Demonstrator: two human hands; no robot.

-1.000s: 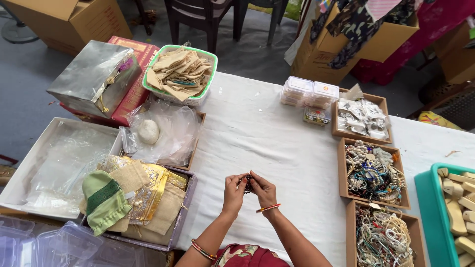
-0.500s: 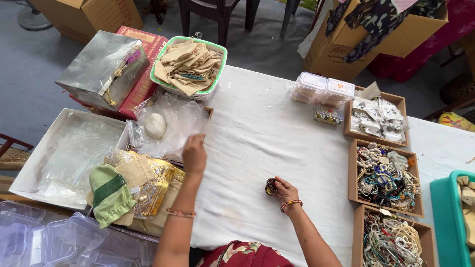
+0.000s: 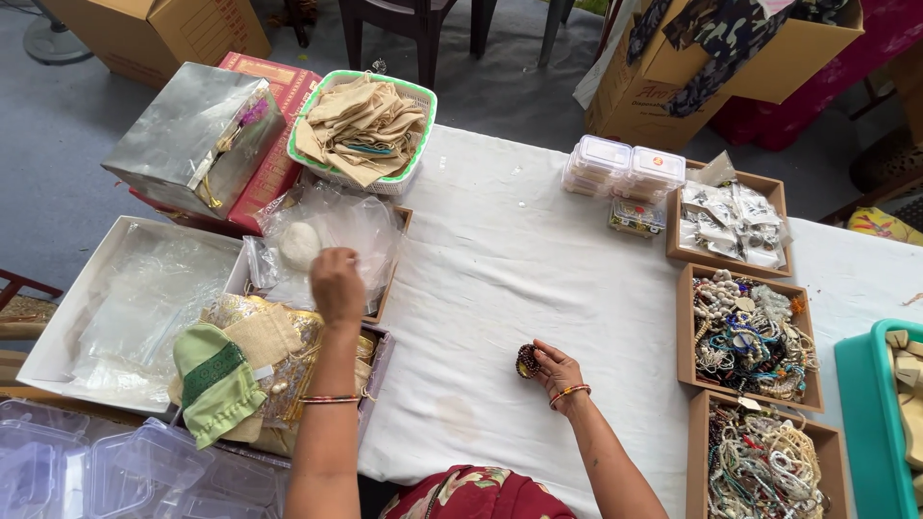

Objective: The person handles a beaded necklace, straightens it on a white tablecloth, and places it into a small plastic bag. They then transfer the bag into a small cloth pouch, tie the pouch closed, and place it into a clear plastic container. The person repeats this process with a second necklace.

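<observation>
My right hand [image 3: 557, 366] rests on the white tablecloth [image 3: 519, 250] and holds a small dark beaded bracelet [image 3: 527, 360] upright between its fingertips. My left hand [image 3: 336, 284] reaches out to the left, over a brown tray of clear plastic bags [image 3: 327, 226] that also holds a white round lump [image 3: 300, 244]. Its fingers curl down onto the plastic; whether they grip a bag is hidden. Just below that hand lies a box of gold, cream and green fabric pouches [image 3: 252, 370].
A green basket of beige pouches [image 3: 363, 120], a silver box [image 3: 192, 139] and a red box stand at the far left. Small clear containers [image 3: 620, 173] and three brown trays of beads and packets [image 3: 745, 336] line the right. A teal tray [image 3: 880, 413] is at the right edge.
Both hands held the bracelet together a second ago. My left hand let go and moved left to the plastic bags; the right hand lowered the bracelet to the cloth.
</observation>
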